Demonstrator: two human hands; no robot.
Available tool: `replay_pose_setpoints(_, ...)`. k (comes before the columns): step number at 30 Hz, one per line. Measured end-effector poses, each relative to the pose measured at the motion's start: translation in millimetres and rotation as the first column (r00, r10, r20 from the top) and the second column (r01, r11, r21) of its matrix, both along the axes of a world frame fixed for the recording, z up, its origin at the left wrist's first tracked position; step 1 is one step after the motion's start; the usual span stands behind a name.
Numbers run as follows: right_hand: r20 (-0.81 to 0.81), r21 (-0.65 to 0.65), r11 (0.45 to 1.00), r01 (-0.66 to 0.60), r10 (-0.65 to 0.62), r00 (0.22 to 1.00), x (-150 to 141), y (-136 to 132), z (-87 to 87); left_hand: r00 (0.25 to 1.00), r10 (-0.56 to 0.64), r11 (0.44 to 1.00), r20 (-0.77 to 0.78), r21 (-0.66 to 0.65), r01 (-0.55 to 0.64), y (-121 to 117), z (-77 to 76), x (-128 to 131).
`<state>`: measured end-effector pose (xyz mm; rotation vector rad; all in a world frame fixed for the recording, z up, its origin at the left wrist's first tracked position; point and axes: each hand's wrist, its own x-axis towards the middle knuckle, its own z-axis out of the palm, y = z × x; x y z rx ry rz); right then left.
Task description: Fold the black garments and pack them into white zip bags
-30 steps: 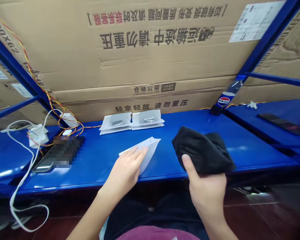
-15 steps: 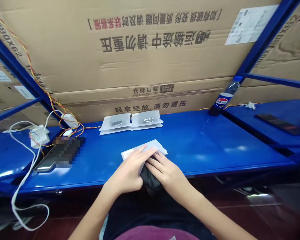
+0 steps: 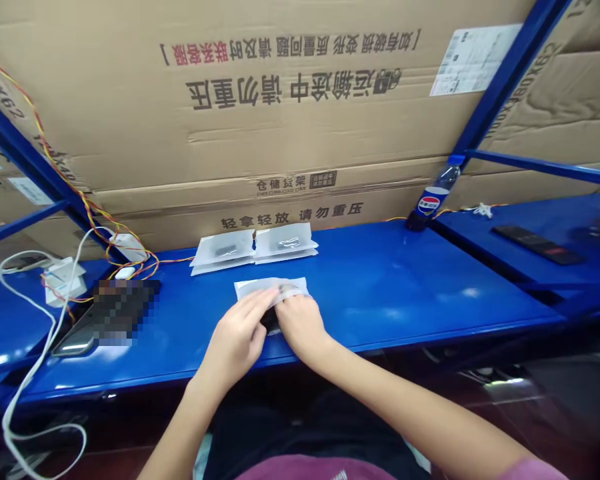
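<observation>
1. At a blue steel table (image 3: 380,300), a person's left hand (image 3: 236,340) and right hand (image 3: 303,327) work side by side, fingers closed together and bearing down rather than spread. Whether either one pinches anything cannot be told from here.
2. A white plastic bag (image 3: 273,287) lies flat on the table under those fingers. A dark fabric bundle (image 3: 270,321) shows between the hands at the bag's near edge; how much of it sits inside is hidden.
3. Pressed from both sides, the thin bag appears held against sliding on the glossy steel.
4. Two flat white packets (image 3: 223,252) (image 3: 285,243) lie edge to edge just beyond, near the back of the table.
5. Behind them, a cardboard carton (image 3: 290,210) carries the printed warning "轻拿轻放 请勿重压": handle gently, do not press hard. A Pepsi bottle (image 3: 433,198) stands at the foot of a blue shelf upright (image 3: 505,87).
</observation>
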<state>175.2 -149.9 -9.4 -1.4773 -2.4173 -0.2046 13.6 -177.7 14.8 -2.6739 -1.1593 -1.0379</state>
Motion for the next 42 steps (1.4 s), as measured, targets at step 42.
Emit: replay_pose_setpoints(42, -0.189, 0.573, 0.742, -0.347, 0.532, 0.826, 30.2, -44.6, 8.5, 0.959, 0.176, 0.909, 0.224, 0.337, -0.246, -39.5, -26.5, -5.7)
